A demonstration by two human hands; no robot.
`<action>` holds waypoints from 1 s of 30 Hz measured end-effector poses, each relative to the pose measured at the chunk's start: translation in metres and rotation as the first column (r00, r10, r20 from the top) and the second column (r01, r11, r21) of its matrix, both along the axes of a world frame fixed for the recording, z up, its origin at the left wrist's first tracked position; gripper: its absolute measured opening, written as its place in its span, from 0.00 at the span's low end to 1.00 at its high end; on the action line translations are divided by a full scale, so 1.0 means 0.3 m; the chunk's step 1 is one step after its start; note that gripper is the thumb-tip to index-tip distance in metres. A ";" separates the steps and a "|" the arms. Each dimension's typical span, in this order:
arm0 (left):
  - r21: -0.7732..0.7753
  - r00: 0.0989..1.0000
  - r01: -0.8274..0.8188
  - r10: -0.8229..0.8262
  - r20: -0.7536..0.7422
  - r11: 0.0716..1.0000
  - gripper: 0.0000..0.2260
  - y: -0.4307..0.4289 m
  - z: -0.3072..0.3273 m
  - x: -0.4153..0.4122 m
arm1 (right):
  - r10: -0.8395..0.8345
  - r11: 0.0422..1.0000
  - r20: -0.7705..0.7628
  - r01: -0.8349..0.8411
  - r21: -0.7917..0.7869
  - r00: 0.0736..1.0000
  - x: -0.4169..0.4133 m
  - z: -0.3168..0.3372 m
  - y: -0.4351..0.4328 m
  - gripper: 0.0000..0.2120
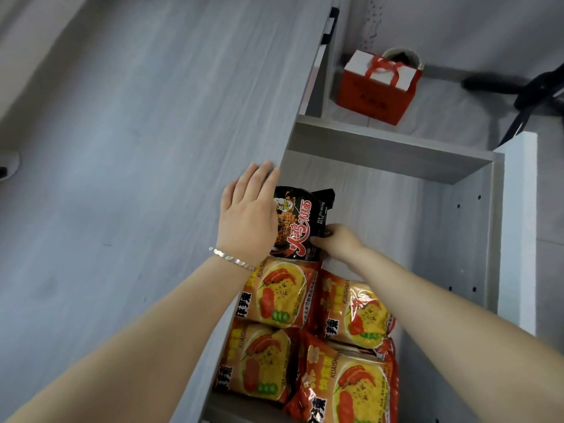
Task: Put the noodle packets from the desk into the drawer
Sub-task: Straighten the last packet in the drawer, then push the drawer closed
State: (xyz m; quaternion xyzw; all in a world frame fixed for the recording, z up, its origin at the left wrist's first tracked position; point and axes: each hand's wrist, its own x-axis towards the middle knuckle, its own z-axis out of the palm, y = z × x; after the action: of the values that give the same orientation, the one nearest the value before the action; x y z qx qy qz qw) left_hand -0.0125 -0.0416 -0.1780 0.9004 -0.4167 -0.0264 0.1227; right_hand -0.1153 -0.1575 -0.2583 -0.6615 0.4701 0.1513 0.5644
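The black noodle packet (pixel 300 222) is held inside the open drawer (pixel 485 227), behind four orange noodle packets (pixel 279 293); its lower right edge is pinched by the right hand (pixel 337 242) fingers; the left hand (pixel 248 215) lies flat, fingers together, on the desk (pixel 137 148) edge just left of it.

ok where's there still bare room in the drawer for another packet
The bare drawer floor is to the right of the black packet, between it and the right wall, and behind it up to the back panel. The near left is crowded with four orange packets. The right hand grips the black packet; the left hand rests flat on the desk edge.
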 end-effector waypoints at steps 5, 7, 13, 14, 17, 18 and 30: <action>0.180 0.996 0.005 -0.021 0.086 0.984 0.26 -0.020 0.009 -0.021 | 0.245 0.942 -0.008 -0.240 -0.234 0.969 -0.113 0.147 -0.065 0.20; 0.282 0.994 -0.010 -0.020 0.104 0.959 0.28 -0.054 0.036 -0.040 | 0.300 0.899 -0.018 -0.289 -0.330 0.954 -0.192 0.222 -0.098 0.16; 0.343 0.987 0.149 -0.163 0.013 0.928 0.29 -0.103 0.126 -0.155 | 0.171 0.761 -0.057 -0.169 -0.626 0.984 -0.462 0.357 -0.216 0.12; 0.352 0.979 0.198 -0.201 -0.027 0.915 0.28 -0.101 0.134 -0.178 | 0.099 0.744 -0.081 -0.128 -0.655 0.992 -0.505 0.368 -0.232 0.13; 0.392 0.970 0.241 -0.205 -0.132 0.888 0.22 -0.091 0.166 -0.239 | -0.158 0.744 -0.238 -0.043 -0.666 0.958 -0.619 0.387 -0.252 0.20; 0.400 0.971 0.230 -0.181 -0.159 0.887 0.21 -0.087 0.178 -0.253 | -0.197 0.781 -0.283 -0.025 -0.624 0.939 -0.644 0.388 -0.250 0.20; 0.299 0.985 0.120 -0.075 -0.156 0.947 0.18 0.126 0.218 -0.149 | -0.288 0.869 -0.283 0.126 -0.479 0.915 -0.570 0.387 -0.124 0.11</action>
State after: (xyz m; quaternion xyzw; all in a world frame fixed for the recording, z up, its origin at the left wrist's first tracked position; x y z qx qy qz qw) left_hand -0.0571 -0.0039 -0.1125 0.8825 -0.4417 -0.1612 0.0095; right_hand -0.2864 -0.1948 -0.1422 -0.6819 0.6530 0.0893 0.3173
